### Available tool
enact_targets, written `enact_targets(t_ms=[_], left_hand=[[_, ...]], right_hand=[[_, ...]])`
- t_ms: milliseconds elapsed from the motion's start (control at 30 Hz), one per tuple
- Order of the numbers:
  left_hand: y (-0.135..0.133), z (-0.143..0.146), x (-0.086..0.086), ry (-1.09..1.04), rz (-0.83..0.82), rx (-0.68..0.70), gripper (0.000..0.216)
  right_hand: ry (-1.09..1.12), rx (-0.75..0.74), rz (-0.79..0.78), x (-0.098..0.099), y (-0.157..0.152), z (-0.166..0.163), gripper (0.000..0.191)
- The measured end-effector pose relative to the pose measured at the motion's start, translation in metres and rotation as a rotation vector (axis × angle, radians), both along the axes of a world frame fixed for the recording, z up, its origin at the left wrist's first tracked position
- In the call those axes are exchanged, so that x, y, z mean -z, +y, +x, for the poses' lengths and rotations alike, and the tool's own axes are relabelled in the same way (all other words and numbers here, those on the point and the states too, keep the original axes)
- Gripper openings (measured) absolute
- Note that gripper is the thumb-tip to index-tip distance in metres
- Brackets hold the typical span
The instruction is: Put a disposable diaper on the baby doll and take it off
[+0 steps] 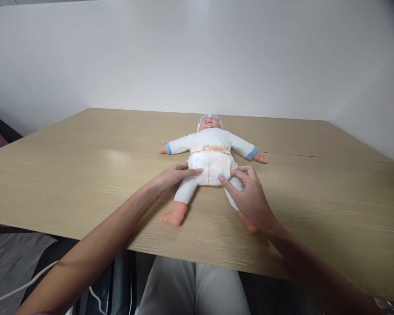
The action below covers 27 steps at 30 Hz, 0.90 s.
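Note:
A baby doll (212,134) in a white suit with blue cuffs lies on its back, arms spread, head away from me. Around its hips is a white diaper (209,168) with an orange patterned waistband. My left hand (174,177) holds the diaper's left side, thumb on its front and fingers at the doll's hip, partly hidden. On the other side, my right hand (249,188) pinches the diaper's edge by the leg opening between thumb and fingers. That hand covers part of the doll's leg; both bare feet point towards me.
The doll rests on a wide wooden table (85,175), with thin seams across its top. Behind it rises a white wall (197,57). My grey-trousered legs (197,288) are below the front edge, and a white cable (22,286) hangs at lower left.

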State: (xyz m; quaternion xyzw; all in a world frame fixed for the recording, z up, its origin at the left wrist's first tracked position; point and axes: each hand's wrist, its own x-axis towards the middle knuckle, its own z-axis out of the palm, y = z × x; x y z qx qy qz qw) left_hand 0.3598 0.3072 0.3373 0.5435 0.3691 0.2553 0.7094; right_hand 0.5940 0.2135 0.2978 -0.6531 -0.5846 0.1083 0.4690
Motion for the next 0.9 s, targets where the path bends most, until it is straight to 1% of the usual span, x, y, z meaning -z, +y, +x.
enact_targets(t_ms=[100, 200, 300, 367, 433, 500, 567, 600, 667, 700, 733, 800, 833, 900], left_hand=[[-0.005, 0.001, -0.001, 0.007, 0.028, -0.028, 0.056], [-0.009, -0.004, 0.001, 0.072, 0.122, -0.052, 0.057], [-0.01, -0.019, 0.002, 0.219, 0.299, -0.093, 0.056], [-0.006, -0.033, 0.002, 0.323, 0.427, -0.119, 0.053], [0.007, -0.043, 0.001, 0.414, 0.604, -0.171, 0.05], [0.03, -0.048, 0.001, 0.532, 0.861, -0.247, 0.05], [0.061, -0.045, 0.002, 0.684, 1.103, -0.298, 0.056], [0.078, -0.042, 0.003, 0.761, 1.172, -0.291, 0.061], [0.11, -0.034, 0.006, 0.873, 1.19, -0.218, 0.069], [0.124, -0.03, 0.007, 0.898, 1.165, -0.176, 0.071], [0.136, -0.026, 0.009, 0.904, 1.136, -0.144, 0.071], [0.152, -0.019, 0.012, 0.893, 1.101, -0.126, 0.068], [0.157, -0.016, 0.014, 0.9, 1.097, -0.131, 0.066], [0.16, -0.009, 0.016, 0.943, 1.092, -0.128, 0.061]], right_hand=[[-0.022, 0.011, -0.015, 0.003, 0.0, 0.001, 0.043], [-0.024, -0.025, -0.063, 0.002, -0.013, 0.001, 0.045], [-0.011, -0.08, -0.174, -0.004, -0.036, 0.007, 0.053], [-0.007, -0.093, -0.23, -0.01, -0.046, 0.019, 0.057], [-0.06, -0.052, -0.186, -0.015, -0.042, 0.039, 0.061], [-0.202, 0.014, -0.062, -0.017, -0.02, 0.065, 0.064], [-0.387, 0.036, 0.024, -0.015, 0.017, 0.092, 0.065], [-0.461, 0.046, 0.03, -0.013, 0.038, 0.103, 0.068], [-0.537, 0.053, -0.035, -0.007, 0.078, 0.121, 0.081], [-0.54, 0.041, -0.076, -0.004, 0.095, 0.126, 0.083], [-0.527, 0.002, -0.119, -0.001, 0.109, 0.128, 0.082], [-0.477, -0.073, -0.183, 0.004, 0.127, 0.125, 0.07], [-0.456, -0.086, -0.199, 0.005, 0.132, 0.12, 0.061], [-0.423, -0.037, -0.206, 0.006, 0.136, 0.106, 0.05]])
